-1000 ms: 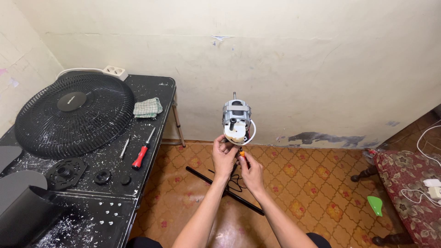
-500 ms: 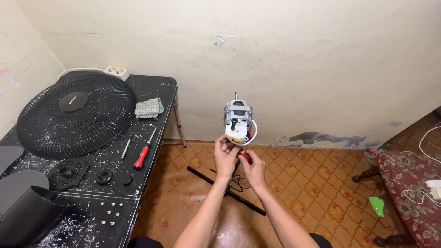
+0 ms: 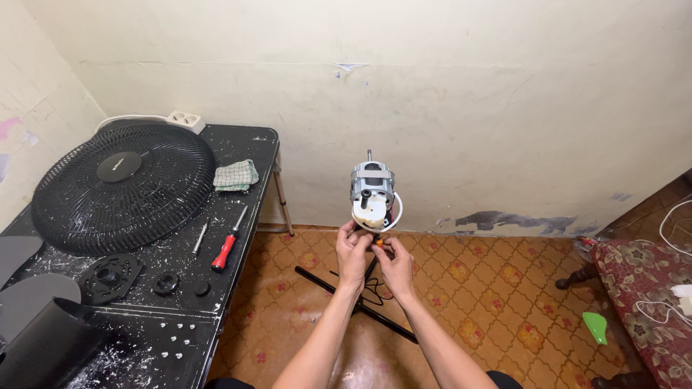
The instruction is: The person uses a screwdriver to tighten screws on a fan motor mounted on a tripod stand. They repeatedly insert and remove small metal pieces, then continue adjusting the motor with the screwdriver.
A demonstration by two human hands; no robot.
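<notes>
- The fan motor (image 3: 373,189), centre frame on its stand, looks heavy, rigid, metal-cored; its white plastic base seems the safest grip.
- Left hand (image 3: 353,248) pinches that base's lower rim.
- Right hand (image 3: 393,261) has its fingers together around a small orange part (image 3: 378,243).

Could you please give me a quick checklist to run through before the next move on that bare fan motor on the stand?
1. Both hands at the work: left hand and right hand meet just under the fan motor: ok.
2. Motor upright on its stand, shaft up: ok.
3. Small orange part gripped firmly between the fingers: cannot tell.
4. Red-handled screwdriver lies on the black table, not in hand: ok.
5. Black cord loops on the floor by the stand: not ok.
</notes>
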